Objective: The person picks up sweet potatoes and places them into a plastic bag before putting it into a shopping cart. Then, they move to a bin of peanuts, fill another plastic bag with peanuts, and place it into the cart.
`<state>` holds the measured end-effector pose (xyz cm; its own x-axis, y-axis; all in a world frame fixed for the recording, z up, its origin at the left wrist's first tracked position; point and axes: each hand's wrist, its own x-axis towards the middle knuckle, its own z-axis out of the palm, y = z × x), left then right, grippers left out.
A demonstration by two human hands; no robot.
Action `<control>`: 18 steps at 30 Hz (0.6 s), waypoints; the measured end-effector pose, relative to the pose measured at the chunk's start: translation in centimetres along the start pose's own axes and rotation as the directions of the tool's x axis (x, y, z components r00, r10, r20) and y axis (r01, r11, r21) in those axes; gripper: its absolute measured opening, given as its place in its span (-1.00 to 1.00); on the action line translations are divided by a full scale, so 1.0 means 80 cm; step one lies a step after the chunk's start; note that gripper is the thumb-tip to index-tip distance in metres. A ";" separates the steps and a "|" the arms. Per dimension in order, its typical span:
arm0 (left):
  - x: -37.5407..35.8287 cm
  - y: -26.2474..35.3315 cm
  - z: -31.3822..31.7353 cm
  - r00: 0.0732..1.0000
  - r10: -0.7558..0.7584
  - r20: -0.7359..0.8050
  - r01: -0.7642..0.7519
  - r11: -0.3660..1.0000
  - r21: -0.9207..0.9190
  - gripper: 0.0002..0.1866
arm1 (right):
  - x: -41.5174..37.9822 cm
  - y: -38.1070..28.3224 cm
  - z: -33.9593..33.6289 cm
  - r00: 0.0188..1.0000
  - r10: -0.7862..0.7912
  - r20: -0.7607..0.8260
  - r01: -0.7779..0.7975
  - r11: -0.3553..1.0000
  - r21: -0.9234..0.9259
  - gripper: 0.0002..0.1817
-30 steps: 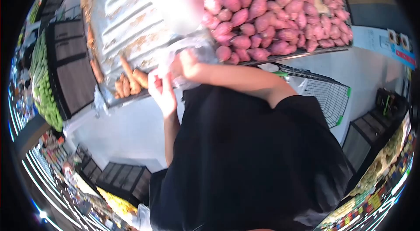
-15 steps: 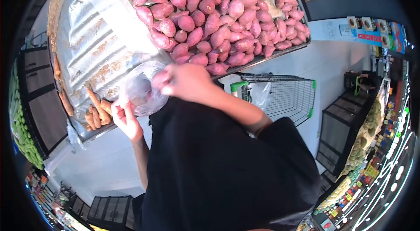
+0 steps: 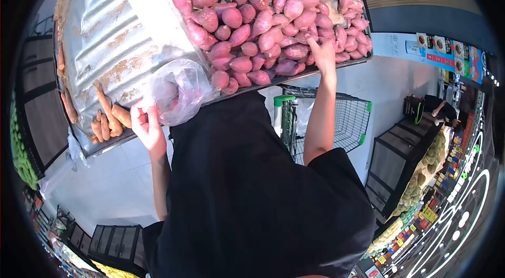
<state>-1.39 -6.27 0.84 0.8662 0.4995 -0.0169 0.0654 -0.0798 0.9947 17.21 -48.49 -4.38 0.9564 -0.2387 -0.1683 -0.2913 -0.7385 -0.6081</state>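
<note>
My left hand point(image 3: 147, 124) is closed in a pinch on the rim of a clear plastic bag point(image 3: 192, 91). Inside the bag, reddish shapes like sweet potatoes show dimly through the film. Out to the right, my right hand point(image 3: 324, 56) is at the front of a heap of pink-red sweet potatoes point(image 3: 263, 25). Its thumb and fingers are apart over the potatoes, and no potato is plainly gripped. Left of the bag, a few brown, long roots point(image 3: 109, 117) lie on the display's silvery liner point(image 3: 108, 57).
A shopping cart point(image 3: 344, 120) with green corners stands below my right forearm, against the display's front edge. Green vegetables point(image 3: 23, 151) fill a stand at far left. Dark cabinets point(image 3: 386, 167) line the right, where another person point(image 3: 442, 110) is partly visible.
My right hand has left the bag's mouth and swung right to the sweet potatoes. My left hand keeps its hold on the bag. The view has shifted slightly.
</note>
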 end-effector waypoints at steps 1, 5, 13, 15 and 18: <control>0.001 -0.002 0.001 1.000 0.000 -0.008 0.000 1.000 0.010 -0.95 | 0.002 -0.006 0.001 1.000 -0.004 -0.022 0.004 1.000 -0.024 -0.44; -0.001 -0.004 -0.004 0.998 0.006 -0.058 -0.006 1.000 -0.009 -0.91 | -0.023 -0.040 0.011 0.777 -0.445 -0.445 0.244 0.865 -0.439 -0.49; -0.003 0.008 0.006 0.998 -0.030 -0.063 0.027 0.999 -0.047 -0.92 | -0.187 -0.213 0.150 0.482 -0.823 0.300 0.610 0.561 0.559 -0.81; -0.004 0.014 0.005 0.998 -0.032 -0.046 0.029 0.998 -0.053 -0.92 | -0.212 -0.213 0.265 0.353 -0.888 0.293 0.641 0.458 0.615 -0.76; -0.014 0.013 0.009 0.997 -0.027 -0.067 0.028 1.000 0.000 -0.91 | -0.212 -0.244 0.288 0.229 -0.689 0.688 0.865 0.469 0.182 -0.70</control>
<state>-1.92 -7.52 1.86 0.8288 0.5583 -0.0373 0.0892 -0.0660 0.9938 7.14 -15.50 -7.52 0.4340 0.8878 -0.1532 0.6941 -0.4379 -0.5713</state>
